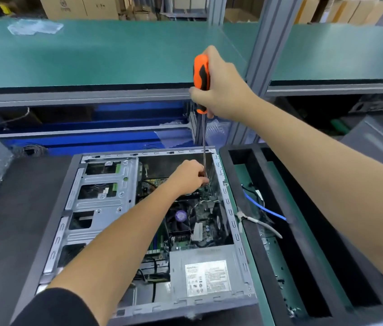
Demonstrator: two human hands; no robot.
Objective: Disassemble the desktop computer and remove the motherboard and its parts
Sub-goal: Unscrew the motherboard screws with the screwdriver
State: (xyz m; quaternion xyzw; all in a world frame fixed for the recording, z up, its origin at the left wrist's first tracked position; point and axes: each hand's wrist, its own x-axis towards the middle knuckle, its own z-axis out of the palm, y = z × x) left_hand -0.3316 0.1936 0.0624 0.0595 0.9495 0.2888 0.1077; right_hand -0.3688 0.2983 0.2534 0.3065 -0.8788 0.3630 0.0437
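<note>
Deep inside the case (124, 304), left hand (189, 176) pinches the upright screwdriver (201, 83) shaft near its tip, directly below right hand (223, 88) clenched on the handle.

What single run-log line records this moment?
right hand: grips screwdriver upright | left hand: steadies shaft inside computer case | motherboard: in case
</note>
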